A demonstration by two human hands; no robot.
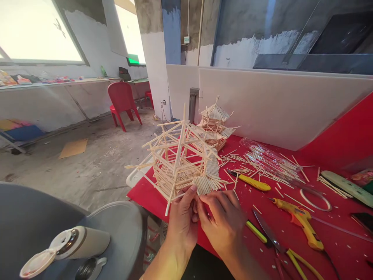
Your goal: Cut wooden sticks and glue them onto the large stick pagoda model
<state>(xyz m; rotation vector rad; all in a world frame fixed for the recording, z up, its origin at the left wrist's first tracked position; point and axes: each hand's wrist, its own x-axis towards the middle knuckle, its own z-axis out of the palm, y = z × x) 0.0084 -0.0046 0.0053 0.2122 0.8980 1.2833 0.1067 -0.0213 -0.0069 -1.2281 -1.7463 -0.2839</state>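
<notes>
Both hands [183,221] [224,221] bare, forearms [170,254] uncovered to lower edge of view

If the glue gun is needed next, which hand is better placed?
Right, likely: the right hand is nearer the yellow glue gun, which lies to its right. The left hand is farther off, by the stick model, with the right hand between.

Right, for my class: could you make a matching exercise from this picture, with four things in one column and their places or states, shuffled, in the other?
Things
1. glue gun
2. chair
3. bottle
4. front model

Places or states
A. roof only partly covered, close to the left hand
B. yellow, lying on the red table
C. lid flipped open
D. red, standing on the floor

Pairs: 1-B, 2-D, 3-C, 4-A
</notes>
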